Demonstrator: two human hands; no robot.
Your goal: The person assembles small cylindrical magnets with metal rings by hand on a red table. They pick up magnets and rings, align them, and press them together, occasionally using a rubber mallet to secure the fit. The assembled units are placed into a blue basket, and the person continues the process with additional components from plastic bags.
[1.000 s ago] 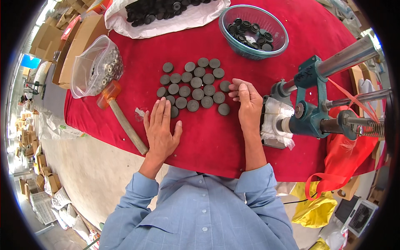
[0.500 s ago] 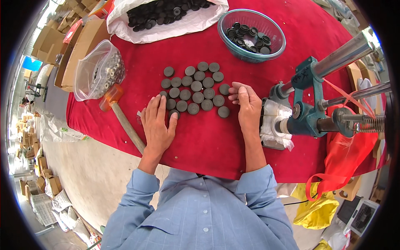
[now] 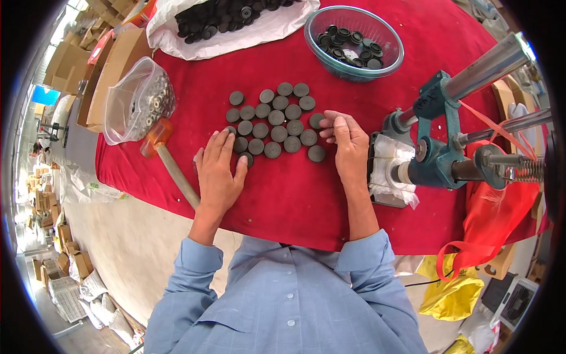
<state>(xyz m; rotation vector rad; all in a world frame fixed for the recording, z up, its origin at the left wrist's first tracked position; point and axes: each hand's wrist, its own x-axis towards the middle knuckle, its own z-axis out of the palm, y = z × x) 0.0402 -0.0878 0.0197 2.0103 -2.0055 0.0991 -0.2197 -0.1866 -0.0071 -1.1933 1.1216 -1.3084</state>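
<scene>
Several round, flat dark grey discs (image 3: 276, 117) lie in a loose group on the red cloth in front of me. My left hand (image 3: 219, 171) rests flat at the group's left edge, fingers stretched out. Its fingertips touch or partly cover a disc there, and its thumb lies beside another disc (image 3: 247, 158). At the right edge, my right hand (image 3: 349, 141) is loosely curved with its thumb on top and nothing visible in it. Its fingertips are beside a single disc (image 3: 316, 121); whether they touch it I cannot tell.
A teal-framed hand press (image 3: 439, 141) stands right of my right hand. A mallet (image 3: 171, 160) and a clear bag of metal parts (image 3: 141, 106) lie left. Farther back are a clear bowl (image 3: 354, 71) of black caps and a white sack (image 3: 168, 35) of black pieces.
My left hand has drawn back slightly toward me, its thumb moving off the disc beside it. My right hand stays by the right-edge disc. The view has shifted a little.
</scene>
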